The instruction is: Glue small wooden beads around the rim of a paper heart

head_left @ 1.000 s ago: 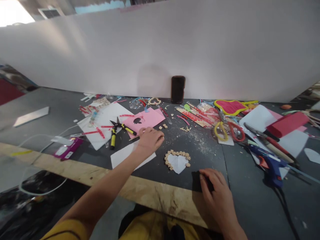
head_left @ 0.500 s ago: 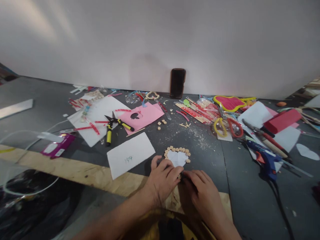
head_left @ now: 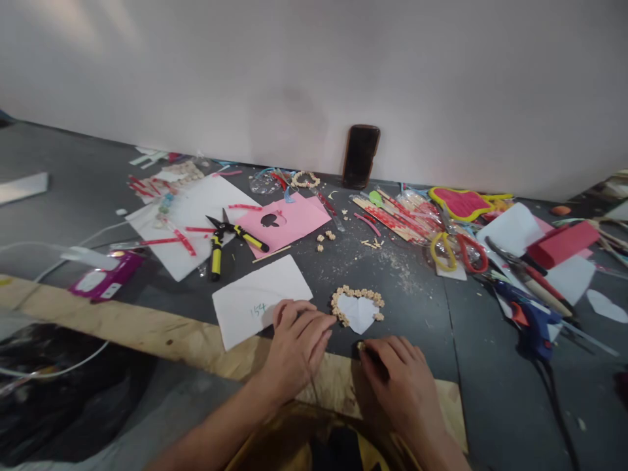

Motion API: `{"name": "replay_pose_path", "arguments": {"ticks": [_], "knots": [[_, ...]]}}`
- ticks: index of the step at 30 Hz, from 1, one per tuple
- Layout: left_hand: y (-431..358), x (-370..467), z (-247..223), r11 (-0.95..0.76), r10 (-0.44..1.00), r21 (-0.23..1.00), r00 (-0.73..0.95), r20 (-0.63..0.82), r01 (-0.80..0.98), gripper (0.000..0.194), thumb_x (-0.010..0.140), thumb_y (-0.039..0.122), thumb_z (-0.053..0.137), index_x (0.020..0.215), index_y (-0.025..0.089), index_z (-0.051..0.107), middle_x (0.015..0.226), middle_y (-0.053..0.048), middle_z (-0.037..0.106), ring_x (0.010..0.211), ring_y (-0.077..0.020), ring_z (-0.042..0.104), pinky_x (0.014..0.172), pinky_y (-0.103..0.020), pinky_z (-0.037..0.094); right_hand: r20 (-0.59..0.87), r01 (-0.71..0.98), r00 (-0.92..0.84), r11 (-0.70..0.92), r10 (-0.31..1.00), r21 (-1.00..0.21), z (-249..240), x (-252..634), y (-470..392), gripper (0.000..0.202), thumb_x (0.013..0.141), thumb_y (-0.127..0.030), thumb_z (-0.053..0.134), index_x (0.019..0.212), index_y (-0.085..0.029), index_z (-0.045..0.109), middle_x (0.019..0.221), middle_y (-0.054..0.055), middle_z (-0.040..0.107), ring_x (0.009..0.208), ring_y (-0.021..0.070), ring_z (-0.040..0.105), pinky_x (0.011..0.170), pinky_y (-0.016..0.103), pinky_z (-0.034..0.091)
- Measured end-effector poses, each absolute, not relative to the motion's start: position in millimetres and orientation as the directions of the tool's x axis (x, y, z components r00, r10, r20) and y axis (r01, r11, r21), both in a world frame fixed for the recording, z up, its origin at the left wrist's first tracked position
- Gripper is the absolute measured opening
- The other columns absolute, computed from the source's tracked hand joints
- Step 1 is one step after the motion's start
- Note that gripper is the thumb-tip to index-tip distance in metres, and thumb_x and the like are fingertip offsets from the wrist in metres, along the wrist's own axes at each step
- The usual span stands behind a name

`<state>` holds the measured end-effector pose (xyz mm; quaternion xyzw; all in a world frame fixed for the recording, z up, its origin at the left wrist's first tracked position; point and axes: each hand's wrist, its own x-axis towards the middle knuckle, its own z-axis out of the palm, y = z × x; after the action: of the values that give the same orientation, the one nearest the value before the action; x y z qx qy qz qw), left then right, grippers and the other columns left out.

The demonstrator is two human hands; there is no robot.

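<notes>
A white paper heart [head_left: 359, 314] lies on the dark table, with small beige flower-shaped pieces [head_left: 354, 292] along its top and upper sides; its lower point is bare. My right hand [head_left: 400, 373] rests below the heart, thumb and fingertips closed on one beige piece [head_left: 362, 345]. Just left of the heart is my left hand [head_left: 299, 337], its fingers loosely bent over the edge of a white card [head_left: 260, 304] marked 154. Nothing shows in its grasp. Several loose beige pieces [head_left: 320, 239] sit behind the card.
Yellow-black pliers [head_left: 216, 255] and pink paper [head_left: 294, 222] lie at the back left. A phone [head_left: 361, 157] leans on the wall. Scissors [head_left: 444, 252], more pliers [head_left: 534, 278] and a blue glue gun [head_left: 532, 327] are on the right. A purple box [head_left: 108, 275] is far left.
My left hand has moved left, away from the heart and onto the card's edge. My right hand has drawn slightly down from the heart, and the beige piece at its fingertips now shows.
</notes>
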<state>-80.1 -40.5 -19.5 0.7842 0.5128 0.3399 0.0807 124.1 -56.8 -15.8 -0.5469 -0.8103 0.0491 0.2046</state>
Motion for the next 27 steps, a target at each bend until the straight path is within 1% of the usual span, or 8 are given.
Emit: {"name": "replay_pose_path", "arguments": {"ticks": [3, 7, 11, 16, 21, 27], "knots": [[-40.8, -81.1, -21.9, -0.452, 0.851, 0.486, 0.197, 0.487, 0.748, 0.019, 0.085, 0.015, 0.052, 0.098, 0.024, 0.062, 0.096, -0.002, 0.068, 0.104, -0.0245, 0.049, 0.092, -0.045, 0.035, 0.287, 0.852, -0.296, 0.388, 0.911, -0.352, -14.0, 119.4, -50.4, 0.014, 0.088, -0.025, 0.050, 0.086, -0.021, 0.062, 0.079, 0.004, 0.067, 0.074, 0.0183, 0.056, 0.067, 0.031, 0.034], [-41.4, -81.5, -22.6, -0.434, 0.854, 0.513, 0.157, 0.496, 0.740, 0.018, 0.084, 0.015, 0.052, 0.094, 0.025, 0.064, 0.098, -0.003, 0.067, 0.108, -0.0252, 0.048, 0.094, -0.047, 0.035, 0.264, 0.871, -0.286, 0.365, 0.921, -0.328, -14.0, 112.1, -41.3, 0.013, 0.088, -0.026, 0.051, 0.087, -0.020, 0.063, 0.082, 0.005, 0.067, 0.078, 0.0190, 0.056, 0.068, 0.031, 0.034], [-41.5, -83.3, -22.2, -0.441, 0.854, 0.540, 0.150, 0.498, 0.717, 0.018, 0.084, 0.016, 0.053, 0.093, 0.026, 0.065, 0.098, -0.003, 0.067, 0.108, -0.0252, 0.047, 0.093, -0.047, 0.036, 0.258, 0.884, -0.300, 0.369, 0.918, -0.286, -16.6, 108.3, -36.7, 0.015, 0.088, -0.026, 0.049, 0.088, -0.020, 0.063, 0.083, 0.005, 0.067, 0.078, 0.0197, 0.055, 0.069, 0.032, 0.033], [-41.0, -83.9, -22.6, -0.429, 0.864, 0.554, 0.144, 0.482, 0.713, 0.020, 0.081, 0.014, 0.053, 0.090, 0.026, 0.066, 0.096, -0.003, 0.067, 0.107, -0.0251, 0.048, 0.092, -0.047, 0.036, 0.266, 0.889, -0.306, 0.374, 0.914, -0.264, -16.5, 107.4, -35.4, 0.016, 0.087, -0.027, 0.049, 0.087, -0.021, 0.064, 0.082, 0.005, 0.067, 0.078, 0.0195, 0.056, 0.068, 0.031, 0.033], [-39.9, -83.4, -19.9, -0.449, 0.846, 0.536, 0.146, 0.513, 0.715, 0.022, 0.080, 0.010, 0.052, 0.087, 0.025, 0.066, 0.094, -0.002, 0.068, 0.105, -0.0253, 0.048, 0.090, -0.046, 0.038, 0.249, 0.894, -0.301, 0.363, 0.921, -0.262, -14.8, 106.5, -35.1, 0.015, 0.087, -0.027, 0.050, 0.087, -0.021, 0.064, 0.083, 0.005, 0.067, 0.079, 0.0200, 0.057, 0.068, 0.031, 0.033], [-40.3, -80.7, -18.2, -0.432, 0.857, 0.548, 0.138, 0.496, 0.716, 0.024, 0.079, 0.009, 0.051, 0.086, 0.026, 0.067, 0.093, -0.003, 0.068, 0.105, -0.0253, 0.048, 0.090, -0.047, 0.038, 0.243, 0.888, -0.303, 0.366, 0.922, -0.280, -17.8, 108.6, -35.1, 0.014, 0.087, -0.028, 0.051, 0.090, -0.021, 0.064, 0.085, 0.006, 0.067, 0.081, 0.0209, 0.057, 0.070, 0.033, 0.037]]}}
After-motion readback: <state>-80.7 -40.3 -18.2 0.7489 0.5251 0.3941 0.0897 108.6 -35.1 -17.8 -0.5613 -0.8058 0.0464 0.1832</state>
